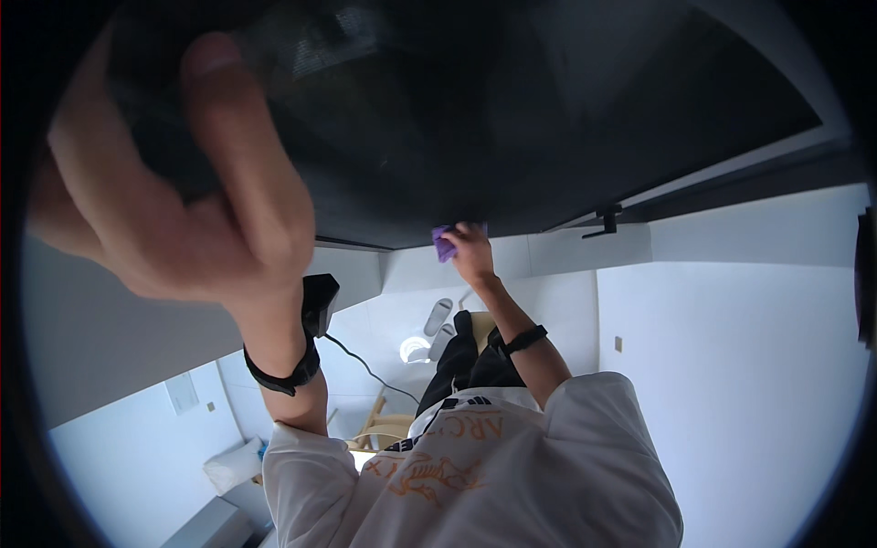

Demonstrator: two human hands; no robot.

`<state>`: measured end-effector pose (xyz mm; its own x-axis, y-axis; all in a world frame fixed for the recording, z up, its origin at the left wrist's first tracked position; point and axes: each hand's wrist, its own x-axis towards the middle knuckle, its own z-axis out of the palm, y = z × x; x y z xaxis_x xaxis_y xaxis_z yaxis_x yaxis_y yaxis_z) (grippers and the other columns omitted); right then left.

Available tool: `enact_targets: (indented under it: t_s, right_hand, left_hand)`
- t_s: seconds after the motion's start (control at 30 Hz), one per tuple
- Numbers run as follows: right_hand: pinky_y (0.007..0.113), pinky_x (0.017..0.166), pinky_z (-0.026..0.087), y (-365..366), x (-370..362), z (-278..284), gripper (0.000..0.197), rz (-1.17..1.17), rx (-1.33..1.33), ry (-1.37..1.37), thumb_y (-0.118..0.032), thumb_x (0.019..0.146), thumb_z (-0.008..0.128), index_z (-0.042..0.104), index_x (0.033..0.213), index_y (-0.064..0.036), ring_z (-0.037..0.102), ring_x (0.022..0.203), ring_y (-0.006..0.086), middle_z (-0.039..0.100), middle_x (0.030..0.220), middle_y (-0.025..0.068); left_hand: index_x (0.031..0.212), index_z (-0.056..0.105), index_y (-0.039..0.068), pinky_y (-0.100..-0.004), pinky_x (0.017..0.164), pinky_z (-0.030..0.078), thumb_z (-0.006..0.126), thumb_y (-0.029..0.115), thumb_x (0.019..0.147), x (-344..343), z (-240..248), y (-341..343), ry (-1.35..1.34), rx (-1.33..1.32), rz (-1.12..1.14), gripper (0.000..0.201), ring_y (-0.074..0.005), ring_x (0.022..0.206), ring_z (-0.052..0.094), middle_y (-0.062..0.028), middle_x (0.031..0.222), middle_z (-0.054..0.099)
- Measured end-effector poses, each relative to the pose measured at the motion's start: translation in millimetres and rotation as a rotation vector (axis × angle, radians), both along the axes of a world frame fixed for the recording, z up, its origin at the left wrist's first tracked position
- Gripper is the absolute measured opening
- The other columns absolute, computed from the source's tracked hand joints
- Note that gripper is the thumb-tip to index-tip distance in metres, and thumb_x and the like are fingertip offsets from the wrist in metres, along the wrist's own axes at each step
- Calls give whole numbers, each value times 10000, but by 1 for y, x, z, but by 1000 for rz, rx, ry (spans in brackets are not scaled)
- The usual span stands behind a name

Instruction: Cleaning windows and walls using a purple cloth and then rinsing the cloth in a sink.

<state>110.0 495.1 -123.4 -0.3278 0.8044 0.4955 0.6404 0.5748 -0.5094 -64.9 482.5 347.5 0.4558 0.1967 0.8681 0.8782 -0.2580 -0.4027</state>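
Observation:
A purple cloth [445,245] is bunched in my right hand [470,250], whose fingers are closed on it. The cloth lies against the lower edge of a large dark glossy panel [475,119], which fills the upper part of the head view. My left hand [210,219] looms close at the upper left, in front of the panel. Its thumb points upward, apart from the other fingers, and nothing shows between them. The fingertips fade into the dark rim, so I cannot tell whether they touch the panel. Both wrists wear black bands, the left with a black box [320,304] and cable.
A black bracket [605,222] juts from the panel's lower right edge. White walls [731,365] surround me. On the floor lie grey slippers [438,317], near a wooden chair [384,426]. A black cable [365,365] hangs by my left arm.

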Motion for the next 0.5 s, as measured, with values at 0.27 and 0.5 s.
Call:
enact_targets:
  t_s: [0.27, 0.5]
  right_hand:
    - [326, 688, 498, -40, 14, 168, 333, -219, -404, 764, -58, 697, 750, 558, 968, -24, 627, 736, 235, 607, 828, 124]
    - [336, 563, 513, 2, -44, 428, 617, -177, 522, 999, -451, 616, 814, 613, 1044, -56, 601, 749, 244, 558, 859, 100]
  left_hand:
    - [1153, 630, 16, -215, 676, 499, 548, 19, 848, 27, -14, 31, -113, 182, -249, 316, -185, 1017, 469, -117, 1076, 548]
    - [1039, 659, 23, -240, 647, 508, 616, 121, 852, 8, 5, 42, -223, 192, -265, 215, -162, 843, 542, -116, 950, 547]
